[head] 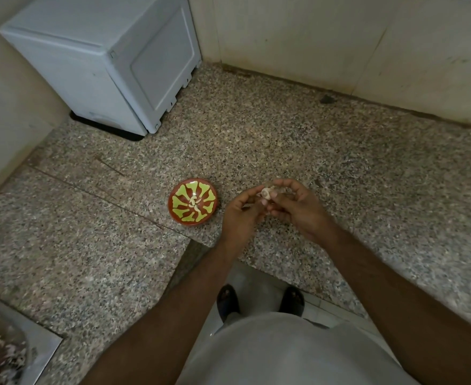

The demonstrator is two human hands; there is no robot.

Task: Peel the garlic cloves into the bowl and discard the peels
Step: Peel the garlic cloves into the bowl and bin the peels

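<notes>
Head view, no legible writing, both hands' fingers (273, 194) pinching garlic clove (266, 193)

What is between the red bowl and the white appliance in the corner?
Only bare speckled counter, as the head view shows. Nothing stands or lies between the red bowl and the white appliance. Both hands, holding the garlic clove, are to the bowl's right.

A home kitchen, seen at the counter corner.

A speckled granite counter (284, 140) runs along pale tiled walls (340, 37), with a white microwave (98, 65) pushed into the corner and the steel rim of a sink (45, 354) at the near left. A painted bowl (192, 202) sits on the stone.
</notes>
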